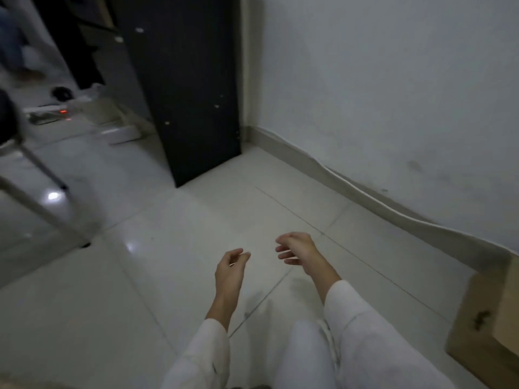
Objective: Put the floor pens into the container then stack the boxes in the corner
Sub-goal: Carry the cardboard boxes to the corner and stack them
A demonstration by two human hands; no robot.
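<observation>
My left hand (230, 269) hovers over the white tiled floor with its fingers loosely curled and nothing in it. My right hand (297, 251) hangs just to its right, fingers apart and empty. A brown cardboard box (486, 321) stands at the right edge against the wall, well to the right of both hands. No pens and no container are in view.
A tall black cabinet panel (193, 88) stands against the wall ahead, forming a corner with the wall (393, 94). Metal chair legs (36, 209) cross the left side. A power strip (53, 109) and clutter lie on the floor at far left.
</observation>
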